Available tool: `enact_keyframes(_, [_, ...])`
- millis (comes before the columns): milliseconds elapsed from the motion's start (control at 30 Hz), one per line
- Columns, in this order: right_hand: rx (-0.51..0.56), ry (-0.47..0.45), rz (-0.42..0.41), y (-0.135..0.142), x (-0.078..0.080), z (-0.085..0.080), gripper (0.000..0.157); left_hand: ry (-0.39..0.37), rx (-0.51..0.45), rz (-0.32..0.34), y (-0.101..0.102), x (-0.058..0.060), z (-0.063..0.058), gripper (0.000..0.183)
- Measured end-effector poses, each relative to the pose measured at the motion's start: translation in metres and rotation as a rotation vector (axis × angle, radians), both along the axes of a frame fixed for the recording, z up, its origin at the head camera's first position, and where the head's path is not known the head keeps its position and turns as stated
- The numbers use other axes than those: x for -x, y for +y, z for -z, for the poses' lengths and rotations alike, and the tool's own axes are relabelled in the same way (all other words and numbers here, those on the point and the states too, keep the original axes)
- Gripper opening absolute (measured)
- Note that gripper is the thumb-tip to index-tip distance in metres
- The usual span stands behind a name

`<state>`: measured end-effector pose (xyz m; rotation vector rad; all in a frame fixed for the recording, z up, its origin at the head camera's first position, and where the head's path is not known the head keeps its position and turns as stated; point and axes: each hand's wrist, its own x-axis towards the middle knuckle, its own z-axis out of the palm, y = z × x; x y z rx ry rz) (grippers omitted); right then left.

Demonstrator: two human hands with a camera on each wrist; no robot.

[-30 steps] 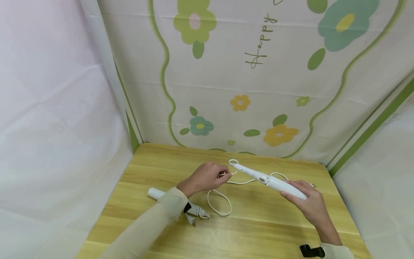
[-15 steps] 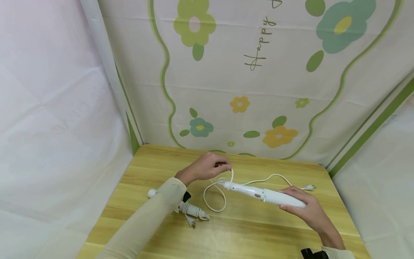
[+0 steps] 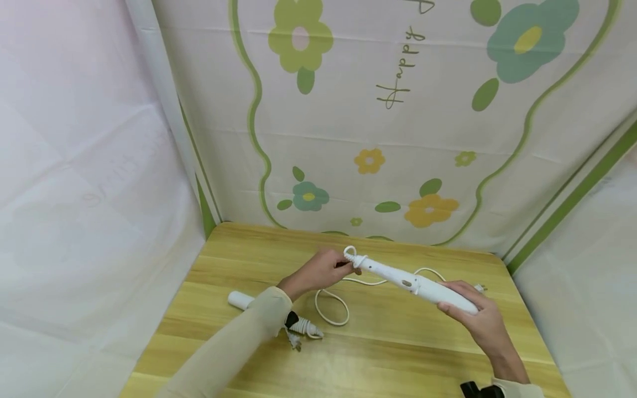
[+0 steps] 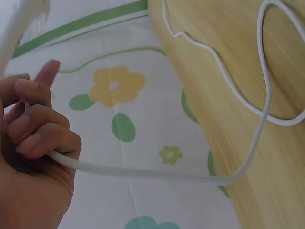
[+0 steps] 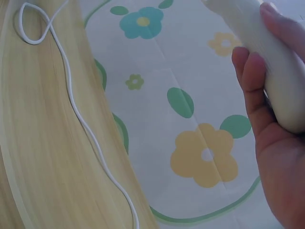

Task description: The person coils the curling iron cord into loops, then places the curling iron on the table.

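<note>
A white corded wand, shaped like a hair styling iron (image 3: 390, 273), is held above the table, its narrow cord end up and to the left. My right hand (image 3: 480, 318) grips its thick end, fingers and thumb curled round the white body (image 5: 248, 28). Near the narrow end, a turn or so of cord lies round the handle. My left hand (image 3: 322, 270) is just beside that end; in the left wrist view, its curled fingers hold the white cord (image 4: 143, 172). From there the cord runs down to a loop on the table.
A second white styling iron (image 3: 240, 300), its cord wound round its handle, lies at left, partly hidden under the left forearm. Its plug (image 3: 294, 340) rests on the wooden table (image 3: 398, 354). The held iron's plug (image 3: 480, 288) lies near the right hand. Flower-printed cloth (image 3: 338, 121) hangs behind.
The iron's narrow end dipped, then rose again. My left hand lifted the cord over that end and came down beside it, leaving cord wrapped round the handle. The right hand kept its grip.
</note>
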<state>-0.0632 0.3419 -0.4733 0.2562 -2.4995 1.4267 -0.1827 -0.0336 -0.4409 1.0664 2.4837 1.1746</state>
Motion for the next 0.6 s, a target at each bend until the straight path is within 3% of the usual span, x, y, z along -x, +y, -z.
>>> enact_keyframes(133, [-0.036, 0.007, 0.047, -0.002, 0.004, 0.002, 0.045, 0.056, 0.014, 0.013, 0.003, -0.009, 0.002, 0.033])
enact_keyframes(333, [-0.049, 0.019, 0.045, -0.003, 0.007, 0.006, 0.045, 0.142, 0.042, -0.001, 0.003, -0.015, 0.001, 0.033])
enact_keyframes(600, [-0.141, -0.016, 0.069, -0.002, 0.01, 0.014, 0.046, 0.181, 0.092, -0.024, 0.001, -0.02, 0.0, 0.039])
